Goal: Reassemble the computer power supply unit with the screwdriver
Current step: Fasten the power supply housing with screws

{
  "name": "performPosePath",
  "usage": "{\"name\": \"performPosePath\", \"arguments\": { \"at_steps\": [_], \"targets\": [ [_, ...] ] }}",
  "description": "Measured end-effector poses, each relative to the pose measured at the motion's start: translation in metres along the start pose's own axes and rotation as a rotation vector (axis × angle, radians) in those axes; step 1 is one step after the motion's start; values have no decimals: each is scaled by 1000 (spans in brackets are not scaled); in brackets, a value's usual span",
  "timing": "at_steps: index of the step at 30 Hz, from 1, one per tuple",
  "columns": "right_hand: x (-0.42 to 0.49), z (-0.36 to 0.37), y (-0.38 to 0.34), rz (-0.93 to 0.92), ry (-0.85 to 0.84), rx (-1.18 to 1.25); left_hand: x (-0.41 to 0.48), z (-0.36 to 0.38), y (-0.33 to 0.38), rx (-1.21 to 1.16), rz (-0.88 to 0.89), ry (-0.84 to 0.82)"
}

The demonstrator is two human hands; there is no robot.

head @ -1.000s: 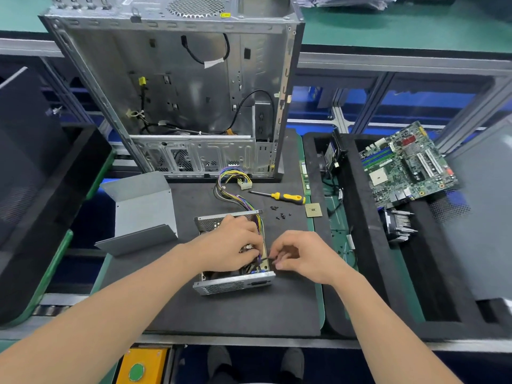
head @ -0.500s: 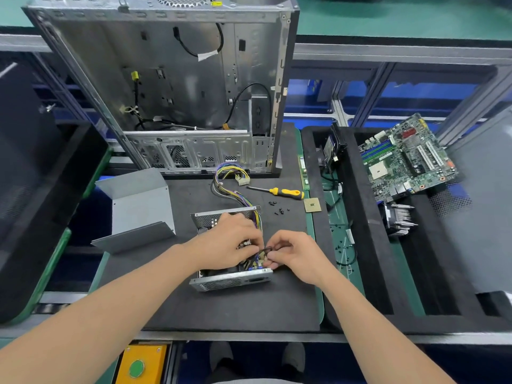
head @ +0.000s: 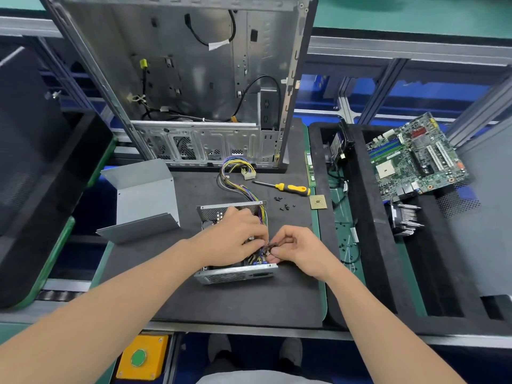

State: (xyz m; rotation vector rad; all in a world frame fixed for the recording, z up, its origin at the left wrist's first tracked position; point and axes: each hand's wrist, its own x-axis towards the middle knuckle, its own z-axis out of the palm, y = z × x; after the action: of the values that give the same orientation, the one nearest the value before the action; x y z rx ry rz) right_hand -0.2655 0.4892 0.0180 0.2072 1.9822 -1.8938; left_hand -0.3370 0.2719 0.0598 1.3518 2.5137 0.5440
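Both hands, left hand [head: 232, 239] and right hand [head: 297, 249], pinch small wiring inside the open power supply [head: 235, 273] mid-mat, so seating it seemingly precedes fetching the cover [head: 144, 198] and screwdriver [head: 288, 187].

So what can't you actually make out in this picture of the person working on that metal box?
Head view only:
- Inside of the power supply unit: mostly covered by the left hand and right hand.
- The small dark part pinched between the fingertips: too small to identify.
- Loose screws near the screwdriver: too tiny to count.
- Computer case: top cut off by the frame edge.
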Motion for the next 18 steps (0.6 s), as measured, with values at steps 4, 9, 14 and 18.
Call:
{"name": "performPosePath", "arguments": {
  "at_steps": [4,9,14,18],
  "targets": [
    [-1,-3,1,-26,-17,-100,0,1,0,-3,7,11],
    [-2,-1,3,-74,12,-274,-1,2,1,-7,5,25],
    [0,2,-2,-127,8,-504,-1,1,0,-3,14,25],
    [-1,4,-4,-194,10,-685,-2,0,0,-18,29,16]
  ]
}}
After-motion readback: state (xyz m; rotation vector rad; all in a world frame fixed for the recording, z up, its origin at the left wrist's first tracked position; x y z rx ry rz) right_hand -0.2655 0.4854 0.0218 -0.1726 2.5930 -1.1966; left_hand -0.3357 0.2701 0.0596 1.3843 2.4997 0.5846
